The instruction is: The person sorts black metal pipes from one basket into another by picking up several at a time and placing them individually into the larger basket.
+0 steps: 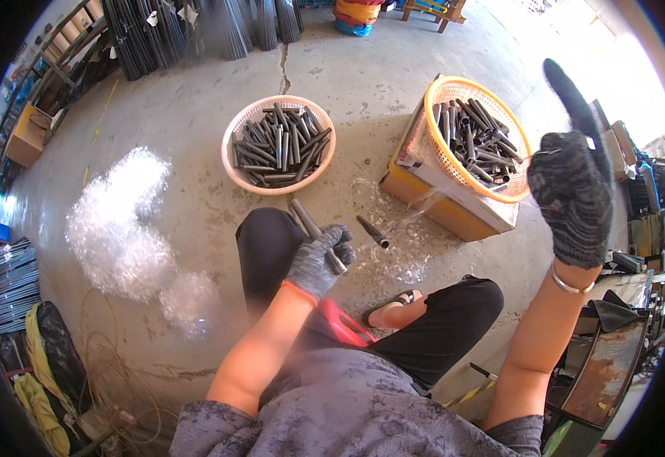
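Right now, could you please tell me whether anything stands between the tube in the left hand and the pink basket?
Nothing visible does: the tube in the left hand points toward the pink basket. The left knee is beside that path, and the loose tube lies off to the right.

This is a metalworking workshop, judging by the stained, cracked concrete floor (195,126) marked with a yellow line (107,110) on the left. Bundles of long dark metal rods (130,42) stand on end at the back, and thin rods (9,288) lie stacked by the left edge. A pink basket (277,100) and an orange basket (465,180) hold heaps of short metal tubes (296,145)
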A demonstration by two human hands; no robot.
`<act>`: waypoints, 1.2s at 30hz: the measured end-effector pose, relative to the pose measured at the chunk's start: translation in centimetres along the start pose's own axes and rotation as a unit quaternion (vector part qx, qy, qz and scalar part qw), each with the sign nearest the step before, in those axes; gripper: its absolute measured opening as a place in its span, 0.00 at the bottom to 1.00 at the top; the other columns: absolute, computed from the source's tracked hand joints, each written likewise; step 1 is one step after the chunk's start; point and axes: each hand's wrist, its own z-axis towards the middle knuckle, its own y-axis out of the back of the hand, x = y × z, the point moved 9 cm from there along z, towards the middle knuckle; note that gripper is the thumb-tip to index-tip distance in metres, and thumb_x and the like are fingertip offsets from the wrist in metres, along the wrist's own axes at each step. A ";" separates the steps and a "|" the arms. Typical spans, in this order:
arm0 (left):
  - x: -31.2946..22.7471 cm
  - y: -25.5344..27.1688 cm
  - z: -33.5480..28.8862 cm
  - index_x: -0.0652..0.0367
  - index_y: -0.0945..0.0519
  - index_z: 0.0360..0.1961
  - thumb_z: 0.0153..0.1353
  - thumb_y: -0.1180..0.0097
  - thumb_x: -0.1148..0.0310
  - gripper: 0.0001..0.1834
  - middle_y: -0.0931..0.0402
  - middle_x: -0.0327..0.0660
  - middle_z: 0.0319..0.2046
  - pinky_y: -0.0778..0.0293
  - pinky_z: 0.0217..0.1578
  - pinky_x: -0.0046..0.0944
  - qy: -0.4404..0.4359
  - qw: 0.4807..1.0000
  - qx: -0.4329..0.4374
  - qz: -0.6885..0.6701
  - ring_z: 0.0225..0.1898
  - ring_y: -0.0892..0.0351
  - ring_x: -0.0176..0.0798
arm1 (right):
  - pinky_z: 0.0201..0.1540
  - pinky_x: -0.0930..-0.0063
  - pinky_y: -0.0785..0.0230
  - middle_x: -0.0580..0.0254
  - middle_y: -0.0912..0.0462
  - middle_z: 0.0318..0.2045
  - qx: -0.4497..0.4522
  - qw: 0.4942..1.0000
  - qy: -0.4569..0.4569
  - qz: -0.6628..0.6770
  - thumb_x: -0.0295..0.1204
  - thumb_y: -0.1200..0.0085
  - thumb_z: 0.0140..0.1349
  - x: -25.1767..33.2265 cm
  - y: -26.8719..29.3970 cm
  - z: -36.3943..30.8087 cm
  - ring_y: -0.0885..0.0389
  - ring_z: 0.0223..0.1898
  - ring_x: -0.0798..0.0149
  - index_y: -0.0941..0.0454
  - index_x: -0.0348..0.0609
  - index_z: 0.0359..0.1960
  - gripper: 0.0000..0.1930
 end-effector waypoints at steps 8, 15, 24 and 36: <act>4.1 1.0 0.5 0.56 0.21 0.39 0.60 0.43 0.68 0.07 0.21 0.40 0.34 0.24 0.34 0.40 0.053 0.997 -0.002 0.048 0.30 0.23 0.38 | 0.29 0.86 0.23 0.51 0.19 0.39 0.041 0.987 0.096 -0.124 0.33 0.48 0.63 2.8 5.0 1.4 0.18 0.32 0.71 0.29 0.33 0.52 0.19; 7.0 3.9 1.1 0.54 0.22 0.42 0.61 0.44 0.66 0.09 0.20 0.40 0.35 0.22 0.35 0.42 0.092 0.994 -0.038 0.047 0.33 0.21 0.40 | 0.37 0.75 0.28 0.51 0.22 0.38 0.024 0.988 0.136 -0.065 0.35 0.53 0.66 5.2 4.2 1.2 0.22 0.35 0.65 0.28 0.34 0.47 0.16; 10.4 0.8 2.8 0.54 0.24 0.43 0.58 0.40 0.58 0.16 0.21 0.49 0.37 0.25 0.40 0.49 0.129 0.989 -0.032 -0.069 0.39 0.22 0.49 | 0.37 0.75 0.31 0.54 0.24 0.33 0.055 0.984 0.158 -0.064 0.34 0.53 0.65 8.5 5.9 -0.7 0.24 0.34 0.66 0.28 0.36 0.42 0.13; -0.8 -7.3 6.1 0.54 0.23 0.45 0.55 0.39 0.70 0.15 0.22 0.40 0.36 0.25 0.32 0.36 -0.113 0.988 0.099 -0.029 0.30 0.23 0.36 | 0.24 0.85 0.37 0.68 0.31 0.24 0.032 0.984 0.025 -0.172 0.26 0.53 0.61 6.7 14.6 -4.6 0.33 0.22 0.74 0.30 0.34 0.46 0.13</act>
